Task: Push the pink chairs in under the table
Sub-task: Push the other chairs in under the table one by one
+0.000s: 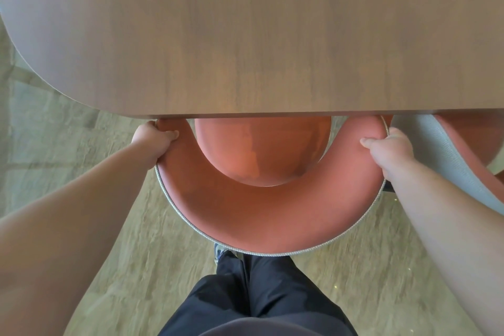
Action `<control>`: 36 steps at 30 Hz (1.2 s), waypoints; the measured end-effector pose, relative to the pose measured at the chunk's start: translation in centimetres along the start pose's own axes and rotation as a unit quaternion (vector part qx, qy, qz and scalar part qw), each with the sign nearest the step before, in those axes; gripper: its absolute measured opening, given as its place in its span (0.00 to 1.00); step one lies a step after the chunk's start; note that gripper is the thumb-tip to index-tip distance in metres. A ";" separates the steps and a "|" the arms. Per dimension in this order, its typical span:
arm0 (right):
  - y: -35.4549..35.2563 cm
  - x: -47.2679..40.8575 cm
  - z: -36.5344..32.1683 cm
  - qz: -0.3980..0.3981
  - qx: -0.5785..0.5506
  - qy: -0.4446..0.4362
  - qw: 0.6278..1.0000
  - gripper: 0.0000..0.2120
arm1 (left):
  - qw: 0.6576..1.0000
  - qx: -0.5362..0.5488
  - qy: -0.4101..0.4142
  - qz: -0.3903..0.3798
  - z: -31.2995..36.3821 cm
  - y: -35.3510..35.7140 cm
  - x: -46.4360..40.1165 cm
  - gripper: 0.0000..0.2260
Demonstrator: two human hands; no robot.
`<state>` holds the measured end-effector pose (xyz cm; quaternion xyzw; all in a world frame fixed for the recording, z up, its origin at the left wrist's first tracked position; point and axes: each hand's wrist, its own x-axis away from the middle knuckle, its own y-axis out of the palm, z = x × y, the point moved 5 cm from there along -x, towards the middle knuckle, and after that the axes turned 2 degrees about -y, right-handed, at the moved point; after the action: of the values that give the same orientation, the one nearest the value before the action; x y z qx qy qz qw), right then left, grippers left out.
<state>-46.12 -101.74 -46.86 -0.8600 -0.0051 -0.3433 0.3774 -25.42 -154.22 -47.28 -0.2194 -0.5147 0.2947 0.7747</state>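
- On the left I see bare floor (68,144) beside the rounded corner of the bench (245,35), with nothing standing there that I can make out.
- My left hand (152,142) grips the left end of the pink chair's curved backrest; the thumb lies over the top padding and the fingers (147,128) are curled round the outer side, so they are wrapped on the chair, not spread.
- The pink chair (272,215) sits square in front of me. Its round seat (261,150) is partly under the bench edge already: the front of the seat is hidden beneath the wood, the rear part shows.
- Both tips of the backrest reach right up to the bench edge, touching it or nearly so; I cannot tell which.
- I judge this chair close to fully in. A little more push may remain, or the backrest may already be stopping against the edge.
- My right hand (390,150) holds the right end of the backrest the same way, thumb on top and the rest curled round the outside.
- Further right a second chair (463,144), pink inside with a grey shell, stands just beside mine. It looks tucked against the bench too, but only part of it shows.
- Whether other chairs are left to do I cannot tell from here.
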 end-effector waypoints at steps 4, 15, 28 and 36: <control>0.1 -0.1 -0.3 -0.005 0.008 0.011 1.000 0.34 | 1.000 -0.009 -0.003 0.009 0.3 0.1 -0.1 0.20; -0.6 2.8 -1.3 0.005 0.035 0.011 0.999 0.32 | 1.000 -0.015 0.015 0.012 0.9 -0.8 3.1 0.24; -5.0 19.6 -2.6 -0.006 -0.182 -0.141 0.973 0.23 | 0.955 0.268 0.119 -0.044 1.5 -6.3 20.9 0.12; -9.0 24.5 -4.2 0.030 -0.230 -0.187 0.955 0.22 | 0.907 0.347 0.222 -0.090 5.6 -9.1 26.2 0.18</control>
<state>-32.28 -104.17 -24.50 -0.9721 0.0287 -0.1568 0.1721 -20.71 -142.76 -21.87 0.0513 -0.2120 0.3272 0.9194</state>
